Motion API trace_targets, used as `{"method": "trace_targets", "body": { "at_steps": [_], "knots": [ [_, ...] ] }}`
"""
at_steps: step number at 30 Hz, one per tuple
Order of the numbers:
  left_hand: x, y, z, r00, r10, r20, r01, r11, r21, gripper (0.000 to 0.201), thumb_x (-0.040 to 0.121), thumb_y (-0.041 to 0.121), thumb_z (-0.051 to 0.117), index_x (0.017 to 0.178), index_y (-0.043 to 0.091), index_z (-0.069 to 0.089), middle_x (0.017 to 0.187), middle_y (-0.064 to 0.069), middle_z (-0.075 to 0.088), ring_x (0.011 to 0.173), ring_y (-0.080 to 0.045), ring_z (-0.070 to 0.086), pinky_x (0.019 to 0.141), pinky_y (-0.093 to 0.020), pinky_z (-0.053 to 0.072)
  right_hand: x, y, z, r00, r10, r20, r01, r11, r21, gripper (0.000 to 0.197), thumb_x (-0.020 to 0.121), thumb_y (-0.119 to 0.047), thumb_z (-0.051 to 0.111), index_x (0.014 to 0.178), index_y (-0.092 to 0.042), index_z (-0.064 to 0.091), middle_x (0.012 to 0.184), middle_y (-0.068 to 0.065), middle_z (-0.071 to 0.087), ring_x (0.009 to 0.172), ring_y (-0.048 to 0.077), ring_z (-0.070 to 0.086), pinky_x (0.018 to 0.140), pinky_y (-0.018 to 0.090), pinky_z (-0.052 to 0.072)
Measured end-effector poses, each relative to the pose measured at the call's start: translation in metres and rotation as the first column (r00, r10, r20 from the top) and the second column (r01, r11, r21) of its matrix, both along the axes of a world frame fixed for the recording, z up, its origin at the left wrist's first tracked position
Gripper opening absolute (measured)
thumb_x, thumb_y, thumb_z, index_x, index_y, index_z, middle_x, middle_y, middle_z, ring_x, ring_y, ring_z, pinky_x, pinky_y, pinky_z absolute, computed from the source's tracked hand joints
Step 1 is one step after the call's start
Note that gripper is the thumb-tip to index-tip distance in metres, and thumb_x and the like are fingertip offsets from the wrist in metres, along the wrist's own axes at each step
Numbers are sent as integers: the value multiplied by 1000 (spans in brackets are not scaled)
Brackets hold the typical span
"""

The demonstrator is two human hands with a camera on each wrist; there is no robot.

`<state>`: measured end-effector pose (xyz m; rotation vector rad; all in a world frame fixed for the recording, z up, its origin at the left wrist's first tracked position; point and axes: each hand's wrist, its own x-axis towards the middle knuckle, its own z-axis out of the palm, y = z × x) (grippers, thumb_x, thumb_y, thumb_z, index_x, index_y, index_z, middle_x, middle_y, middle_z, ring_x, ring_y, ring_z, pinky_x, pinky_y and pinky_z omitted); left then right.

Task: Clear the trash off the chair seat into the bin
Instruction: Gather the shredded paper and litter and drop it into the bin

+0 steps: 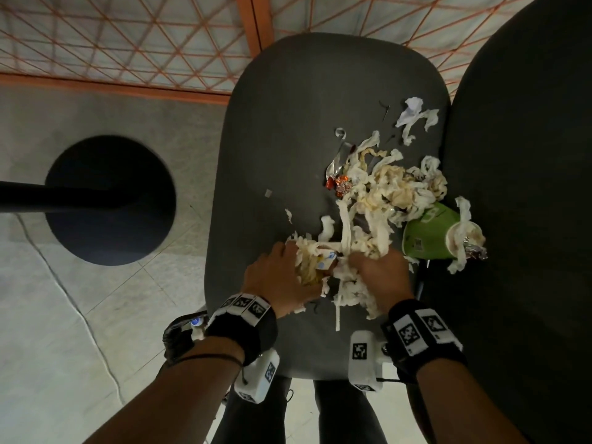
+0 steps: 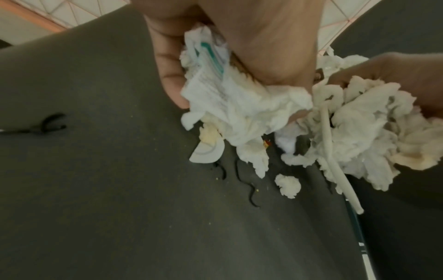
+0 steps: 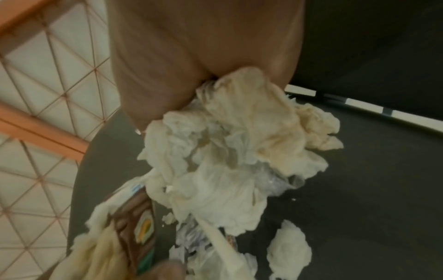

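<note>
Head view: both hands [image 1: 282, 277] [image 1: 381, 277] grip tissue [image 1: 352, 248] (stained).

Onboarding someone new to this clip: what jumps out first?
The heap of torn tissue strewn over the right half of the dark seat. Both hands dig into its near edge: left hand and right hand each grip a wad. A tipped green cup lies at the seat's right edge.
</note>
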<state>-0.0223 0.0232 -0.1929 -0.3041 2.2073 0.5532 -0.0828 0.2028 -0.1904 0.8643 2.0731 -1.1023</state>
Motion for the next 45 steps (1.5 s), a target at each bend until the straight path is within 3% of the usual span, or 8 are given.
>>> {"method": "trace_targets", "body": {
  "at_steps": [9, 14, 21, 26, 29, 34, 38, 45],
  "knots": [
    [-8, -14, -2, 993, 63, -104, -71, 994, -78, 91, 66, 80, 59, 134, 25, 33, 134, 1, 40, 120, -25, 44, 87, -44, 50, 7, 20, 8, 999, -32, -36, 30, 998, -53, 26, 75, -8, 73, 99, -17, 67, 95, 3, 71, 95, 25, 67, 91, 40, 54],
    [-36, -13, -20, 994, -15, -109, 8, 998, -66, 102, 68, 63, 73, 144, 31, 14, 144, -3, 36, 128, -34, 40, 90, -50, 48, 17, 15, 0, 1000, 4, -14, -5, 999, -53, 29, 72, -13, 74, 100, -16, 69, 97, 1, 72, 97, 25, 67, 92, 41, 54],
    [-38, -5, -25, 999, -19, -30, 14, 989, -145, 93, 70, 65, 70, 138, 13, 34, 140, -9, 36, 125, -35, 40, 92, -46, 47, 28, 13, 18, 999, -20, -26, 18, 996, -86, 25, 76, -7, 72, 100, -13, 69, 94, -2, 71, 97, 22, 66, 88, 32, 51],
    [-29, -15, -8, 973, 224, -58, -223, 974, 32, 88, 65, 58, 78, 133, 14, 43, 134, -8, 45, 120, -29, 49, 99, -43, 45, 32, 19, 46, 994, -95, -46, 87, 985, -147, 24, 75, -4, 73, 87, -23, 66, 92, -1, 72, 91, 22, 69, 87, 37, 56],
    [-10, -19, 16, 857, 489, -164, -464, 870, 167, 65, 60, 52, 84, 106, 20, 52, 112, -1, 57, 101, -20, 58, 88, -37, 51, 38, 23, 65, 989, -142, -50, 130, 971, -203, 29, 76, 0, 72, 88, -26, 66, 90, -3, 71, 87, 17, 69, 78, 32, 56],
    [25, -24, 56, 539, 830, -140, -736, 546, 399, 51, 60, 40, 89, 102, 25, 65, 92, 12, 73, 81, 4, 69, 75, -19, 58, 42, 26, 94, 986, -132, -98, 99, 953, -285, 31, 79, 6, 69, 87, -24, 66, 89, -4, 71, 73, 1, 70, 62, 17, 55],
    [50, -28, 83, 299, 953, -51, -823, 285, 492, 52, 59, 42, 90, 103, 22, 70, 94, 5, 76, 89, -15, 73, 85, -42, 58, 37, 15, 113, 984, -107, -139, 48, 927, -373, 41, 79, 6, 68, 99, -29, 63, 103, -7, 70, 94, 3, 68, 80, 21, 55],
    [154, -4, 131, 164, 977, -134, -891, 205, 405, 40, 64, 33, 87, 98, 21, 69, 84, 9, 75, 77, 0, 70, 68, -14, 54, 59, -38, 124, 964, 250, -88, -264, 870, -416, 53, 76, -5, 75, 120, -29, 58, 106, -18, 65, 96, -5, 59, 78, 13, 45]
  ]
}}
